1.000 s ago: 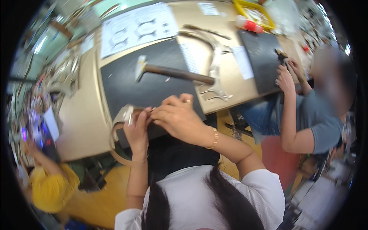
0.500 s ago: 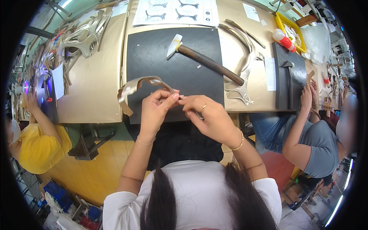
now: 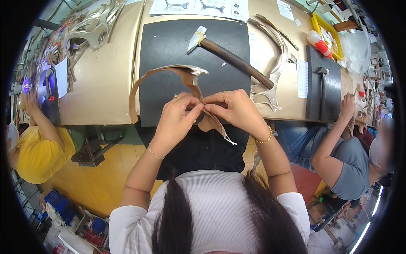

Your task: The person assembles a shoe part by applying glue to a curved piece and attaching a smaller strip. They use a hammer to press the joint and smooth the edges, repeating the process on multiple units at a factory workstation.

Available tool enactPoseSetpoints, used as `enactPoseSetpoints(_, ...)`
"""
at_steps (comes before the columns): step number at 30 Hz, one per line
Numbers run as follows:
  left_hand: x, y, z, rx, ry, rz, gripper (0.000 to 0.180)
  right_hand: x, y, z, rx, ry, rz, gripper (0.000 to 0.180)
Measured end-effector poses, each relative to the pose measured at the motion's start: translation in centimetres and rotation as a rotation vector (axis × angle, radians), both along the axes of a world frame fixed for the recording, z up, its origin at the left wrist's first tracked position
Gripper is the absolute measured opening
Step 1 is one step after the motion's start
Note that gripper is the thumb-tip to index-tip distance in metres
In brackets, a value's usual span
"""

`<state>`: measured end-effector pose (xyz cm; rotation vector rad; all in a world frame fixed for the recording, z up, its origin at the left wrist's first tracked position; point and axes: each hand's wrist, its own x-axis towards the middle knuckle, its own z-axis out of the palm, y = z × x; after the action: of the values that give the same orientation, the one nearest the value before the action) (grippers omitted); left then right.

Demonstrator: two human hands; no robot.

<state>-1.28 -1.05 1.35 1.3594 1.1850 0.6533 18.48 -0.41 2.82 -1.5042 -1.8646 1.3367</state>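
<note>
Pinched between both hands is a curved tan strap piece (image 3: 193,86) that looks like leather. My left hand (image 3: 178,115) grips it with thumb and index finger, and my right hand (image 3: 237,109) does the same right beside it. One long band of the piece arcs up and away to the left, while a shorter lobe with white thread-like ends hangs below the fingertips. Beneath lies a black mat (image 3: 163,46). On the mat, beyond my hands, rests a hammer (image 3: 237,62) with a wooden handle, its head toward the far side.
Several pale cut strap pieces (image 3: 270,91) lie right of the mat, and a pile of others (image 3: 95,34) at far left. Printed sheets (image 3: 194,9) are at the back. A yellow tray (image 3: 338,48) and red-white bottle (image 3: 319,44) stand at right. Other people work on both sides.
The strap piece has been turned and raised: its band now arches higher, and a lobe with white ends shows below my fingers. Both hands now pinch it close together.
</note>
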Motion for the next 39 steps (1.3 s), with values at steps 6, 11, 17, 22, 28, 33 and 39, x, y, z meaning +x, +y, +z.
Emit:
enactPoseSetpoints(6,0.2,-0.2,0.4,0.093,0.070,-0.025,0.012,-0.2,-0.3,-0.1,0.180,-0.057,0.048,0.019)
enactPoseSetpoints(11,0.2,0.1,0.3,0.144,0.102,-0.007,0.011,-0.8,-0.8,-0.6,0.222,-0.003,-0.049,0.018)
enactPoseSetpoints(17,0.2,0.2,0.2,0.017,0.048,0.043,0.011,-0.9,-0.8,-1.6,0.126,0.077,-0.129,0.018)
enactPoseSetpoints(22,0.3,0.7,-0.2,0.009,0.062,0.041,0.011,-0.9,-0.4,-2.1,0.091,0.116,-0.160,0.019)
enactPoseSetpoints(28,0.8,0.4,-0.6,0.165,0.115,0.051,0.011,-0.3,-0.2,-1.8,0.143,0.081,-0.121,0.017)
enactPoseSetpoints(33,1.7,0.2,-0.8,0.019,0.096,0.165,0.011,0.4,-0.2,-1.6,0.118,0.003,-0.060,0.016)
enactPoseSetpoints(39,1.9,0.5,-0.6,-0.013,0.154,0.065,0.016,-0.2,-1.1,-1.5,0.247,-0.059,-0.127,0.018)
